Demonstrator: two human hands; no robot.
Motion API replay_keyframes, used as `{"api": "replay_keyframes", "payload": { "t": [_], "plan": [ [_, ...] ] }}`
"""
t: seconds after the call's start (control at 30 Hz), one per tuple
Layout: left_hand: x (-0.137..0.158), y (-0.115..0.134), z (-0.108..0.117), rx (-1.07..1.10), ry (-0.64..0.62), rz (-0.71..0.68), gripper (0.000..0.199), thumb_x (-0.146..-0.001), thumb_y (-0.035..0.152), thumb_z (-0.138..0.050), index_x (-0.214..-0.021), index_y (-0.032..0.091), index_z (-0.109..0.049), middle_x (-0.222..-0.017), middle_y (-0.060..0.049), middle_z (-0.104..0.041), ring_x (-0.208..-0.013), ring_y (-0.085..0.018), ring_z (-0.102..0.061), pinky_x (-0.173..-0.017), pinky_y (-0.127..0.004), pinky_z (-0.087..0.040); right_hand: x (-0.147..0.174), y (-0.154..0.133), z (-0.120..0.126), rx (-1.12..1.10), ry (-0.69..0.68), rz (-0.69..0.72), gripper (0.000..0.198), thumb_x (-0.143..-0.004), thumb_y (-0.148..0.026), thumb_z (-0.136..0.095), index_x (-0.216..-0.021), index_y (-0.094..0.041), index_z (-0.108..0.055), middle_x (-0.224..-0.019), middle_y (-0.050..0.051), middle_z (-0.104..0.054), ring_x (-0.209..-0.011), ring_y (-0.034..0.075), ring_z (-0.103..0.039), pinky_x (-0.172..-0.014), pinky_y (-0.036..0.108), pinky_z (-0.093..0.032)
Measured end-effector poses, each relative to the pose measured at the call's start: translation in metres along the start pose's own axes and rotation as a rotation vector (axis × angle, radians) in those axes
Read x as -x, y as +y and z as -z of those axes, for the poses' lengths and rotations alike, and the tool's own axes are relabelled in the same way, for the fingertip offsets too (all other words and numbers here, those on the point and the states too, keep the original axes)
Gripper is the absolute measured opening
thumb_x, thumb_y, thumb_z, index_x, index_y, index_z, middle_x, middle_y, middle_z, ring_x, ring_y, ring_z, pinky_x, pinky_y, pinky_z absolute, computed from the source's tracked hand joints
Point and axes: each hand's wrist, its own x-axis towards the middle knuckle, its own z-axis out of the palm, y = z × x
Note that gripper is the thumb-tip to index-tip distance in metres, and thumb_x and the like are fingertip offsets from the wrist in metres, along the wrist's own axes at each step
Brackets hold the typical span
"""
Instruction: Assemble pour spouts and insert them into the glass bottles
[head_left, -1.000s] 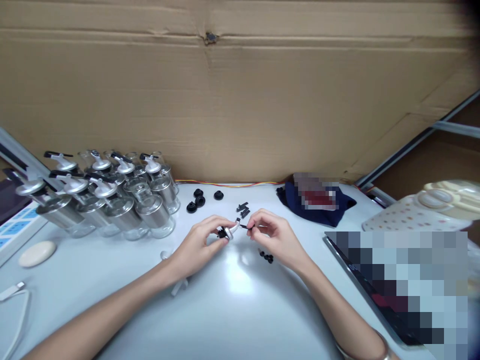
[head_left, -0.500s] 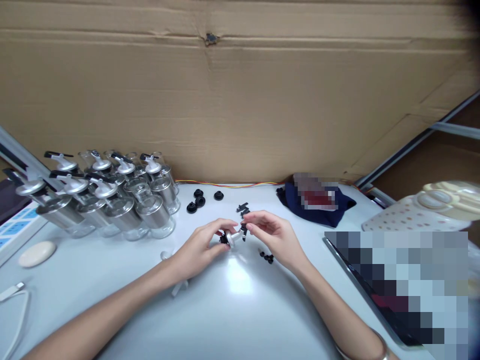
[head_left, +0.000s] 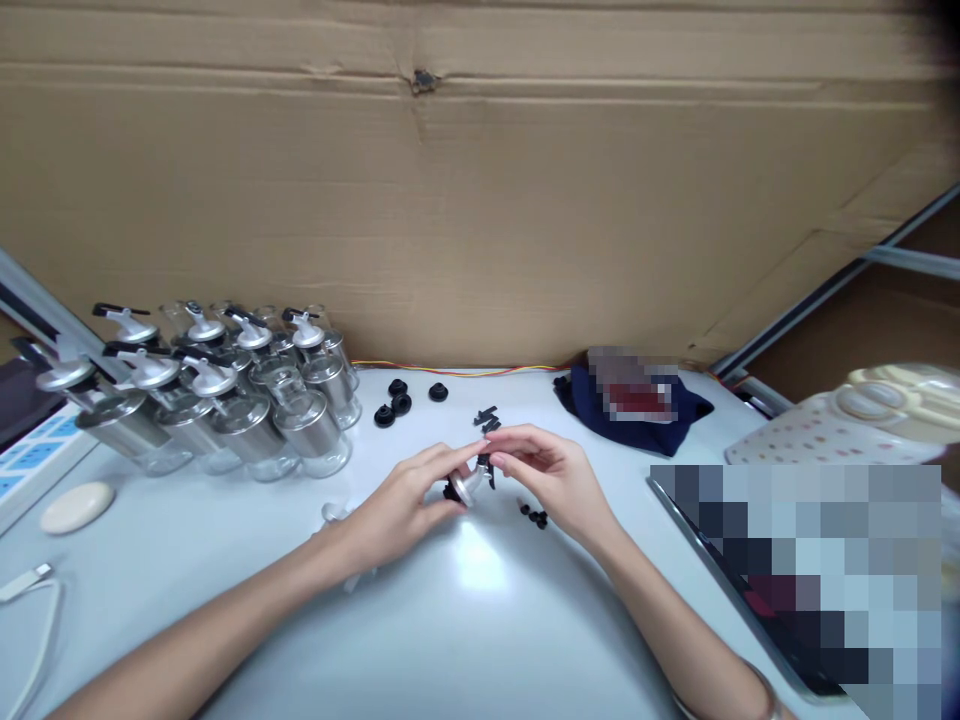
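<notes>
My left hand [head_left: 417, 495] is closed around the base of a silver pour spout [head_left: 466, 487], its index finger reaching to the spout's tip. Pinched at that tip, my right hand [head_left: 551, 475] holds a small black lever cap [head_left: 491, 470], partly hidden by the fingers. Just beyond the fingertips lie loose black lever pieces [head_left: 487, 415]. Several tiny black plugs [head_left: 534, 515] rest below my right hand. Black rubber stoppers [head_left: 400, 402] sit farther back. A pale spout part [head_left: 334, 512] shows partly behind my left wrist.
Glass bottles with steel sleeves [head_left: 304, 430], several topped with spouts, crowd the left. A white oval object [head_left: 77, 509] and a white cable [head_left: 49, 620] lie nearer. On the right are a dark cloth [head_left: 634, 428], a blurred tablet-like device [head_left: 735, 580] and a dotted container [head_left: 795, 430].
My left index finger has stretched forward to the spout's tip, meeting the right fingertips. The spout has tilted slightly; the right hand stays nearly in place.
</notes>
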Motion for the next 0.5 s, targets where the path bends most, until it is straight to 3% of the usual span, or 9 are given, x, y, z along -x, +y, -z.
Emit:
{"api": "replay_keyframes", "payload": {
  "t": [0.17, 0.27, 0.37, 0.5],
  "plan": [
    [0.0001, -0.0005, -0.0016, 0.081, 0.010, 0.014, 0.058, -0.082, 0.012, -0.059, -0.133, 0.036, -0.047, -0.099, -0.002, -0.055, -0.094, -0.018, -0.054, -0.092, -0.040, -0.046, 0.0011, -0.0007, -0.0016, -0.030, 0.008, 0.010, 0.008, -0.071, -0.022, -0.072, -0.079, -0.021, -0.071, -0.069, 0.001, -0.071, -0.058, 0.013, -0.065, -0.057, 0.025, -0.054],
    [-0.0010, 0.0009, -0.0020, 0.175, 0.069, 0.073, 0.053, -0.079, 0.014, -0.064, -0.127, 0.032, -0.054, -0.098, -0.002, -0.056, -0.093, -0.018, -0.055, -0.089, -0.038, -0.049, 0.0032, -0.0017, -0.0014, 0.021, -0.007, 0.073, 0.008, -0.075, -0.024, -0.068, -0.081, -0.021, -0.073, -0.078, 0.004, -0.071, -0.064, 0.014, -0.065, -0.062, 0.028, -0.054],
    [-0.0024, 0.0032, -0.0019, 0.312, 0.184, 0.158, 0.052, -0.075, 0.017, -0.066, -0.125, 0.025, -0.056, -0.100, -0.004, -0.059, -0.096, -0.018, -0.057, -0.090, -0.038, -0.049, 0.0048, -0.0033, -0.0011, 0.154, -0.057, 0.183, 0.022, -0.074, -0.025, -0.072, -0.096, -0.023, -0.073, -0.088, 0.006, -0.071, -0.076, 0.018, -0.065, -0.072, 0.034, -0.054],
    [-0.0041, 0.0067, -0.0019, 0.448, 0.290, 0.233, 0.056, -0.071, 0.022, -0.070, -0.125, 0.019, -0.054, -0.095, -0.004, -0.060, -0.093, -0.019, -0.060, -0.091, -0.040, -0.049, 0.0057, -0.0025, -0.0020, 0.305, -0.116, 0.299, 0.040, -0.074, -0.025, -0.074, -0.113, -0.022, -0.067, -0.085, 0.006, -0.069, -0.076, 0.019, -0.063, -0.071, 0.035, -0.054]
  ]
}}
